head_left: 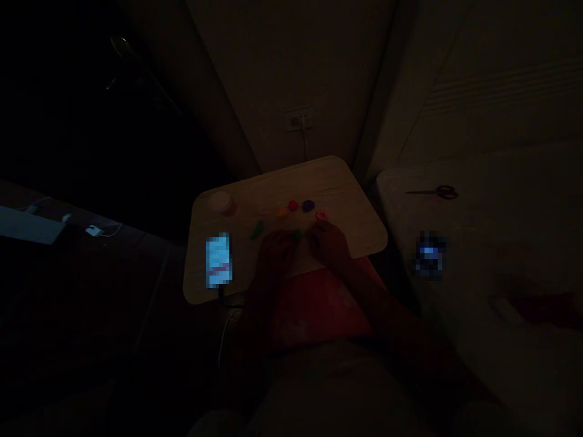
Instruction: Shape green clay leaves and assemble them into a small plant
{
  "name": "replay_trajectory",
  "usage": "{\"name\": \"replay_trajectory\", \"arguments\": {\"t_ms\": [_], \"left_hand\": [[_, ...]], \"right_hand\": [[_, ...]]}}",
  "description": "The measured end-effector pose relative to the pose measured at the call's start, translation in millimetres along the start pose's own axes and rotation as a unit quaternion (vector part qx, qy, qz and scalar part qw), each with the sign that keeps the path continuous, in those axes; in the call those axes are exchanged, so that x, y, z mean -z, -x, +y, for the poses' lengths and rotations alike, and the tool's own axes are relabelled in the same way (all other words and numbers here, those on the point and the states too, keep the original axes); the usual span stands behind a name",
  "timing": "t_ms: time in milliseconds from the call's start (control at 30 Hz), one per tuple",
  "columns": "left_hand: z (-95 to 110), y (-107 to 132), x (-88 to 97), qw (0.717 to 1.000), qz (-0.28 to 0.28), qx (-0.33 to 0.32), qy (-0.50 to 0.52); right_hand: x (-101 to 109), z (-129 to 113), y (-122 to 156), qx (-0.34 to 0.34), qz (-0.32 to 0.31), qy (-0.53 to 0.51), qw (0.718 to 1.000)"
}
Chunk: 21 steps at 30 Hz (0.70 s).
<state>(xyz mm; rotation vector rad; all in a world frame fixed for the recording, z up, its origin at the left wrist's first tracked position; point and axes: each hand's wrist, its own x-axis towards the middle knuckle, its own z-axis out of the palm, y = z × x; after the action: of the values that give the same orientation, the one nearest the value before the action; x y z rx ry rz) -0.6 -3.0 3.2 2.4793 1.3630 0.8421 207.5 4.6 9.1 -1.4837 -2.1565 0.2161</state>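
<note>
Between your two hands, near the table's front edge, sits a small green lump (298, 233), close to the fingertips of your left hand (279, 247) and a little apart from your right hand (328, 241). Both hands are low over the wood with fingers bent; it is too dark to tell how far either is closed, or whether your left has hold of the lump. Just beyond your right fingertips lies a pink piece (321, 215), and you cannot tell whether they touch it. Farther out come a dark blue lump (308, 206), a red lump (293, 206) and an orange lump (282, 212), with a longer green piece (257, 229) off to the left. Your pale wood-look table (346, 182) has rounded corners and carries a tub (221, 203) at its far left and a lit screen (219, 261) nearer you, too pixelated to read. Below the edge you have red cloth (319, 303). Past the table, a plug sits in a wall socket (294, 121); to your right, scissors (432, 192) and a blurred device (429, 258) lie on a pale surface (478, 243) in the dim room.
</note>
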Motion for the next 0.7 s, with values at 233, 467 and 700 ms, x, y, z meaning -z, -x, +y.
{"name": "replay_trajectory", "arguments": {"t_ms": [233,467,700], "left_hand": [[1.6,-0.8,1.1,1.0,0.003,-0.005,-0.004],[0.3,0.2,-0.8,1.0,0.002,-0.002,-0.001],[1.7,0.0,0.9,1.0,0.007,0.001,0.001]], "right_hand": [[1.5,-0.8,0.0,0.011,-0.001,0.003,1.0],[0.2,0.0,0.3,0.021,0.004,0.002,1.0],[0.4,-0.2,-0.7,0.011,-0.007,-0.005,1.0]]}}
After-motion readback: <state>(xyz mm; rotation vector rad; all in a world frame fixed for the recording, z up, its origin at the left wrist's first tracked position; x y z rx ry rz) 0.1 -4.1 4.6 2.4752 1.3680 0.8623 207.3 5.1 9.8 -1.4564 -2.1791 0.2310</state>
